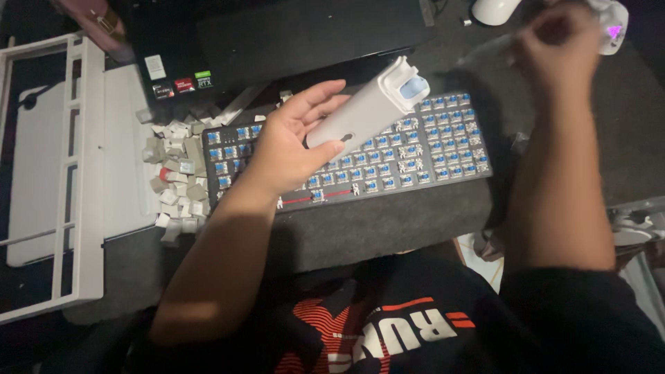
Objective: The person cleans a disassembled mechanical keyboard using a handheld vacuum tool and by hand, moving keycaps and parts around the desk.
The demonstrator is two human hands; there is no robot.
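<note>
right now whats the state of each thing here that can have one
black keyboard: keycaps off, blue switches bare
pale loose keycaps: heaped left of the keyboard
white handheld tool: gripped in left hand, tilted over the keyboard
right hand: raised, blurred, hold unclear
black laptop: lid position unclear

Left hand [294, 149] grips a white tool [370, 107] over the keyboard [443, 149], which has its caps off and blue switches showing. Pulled keycaps [173, 183] sit piled at the keyboard's left edge. Right hand [557, 41] is raised and blurry near the mat's [388, 225] far right corner.
</note>
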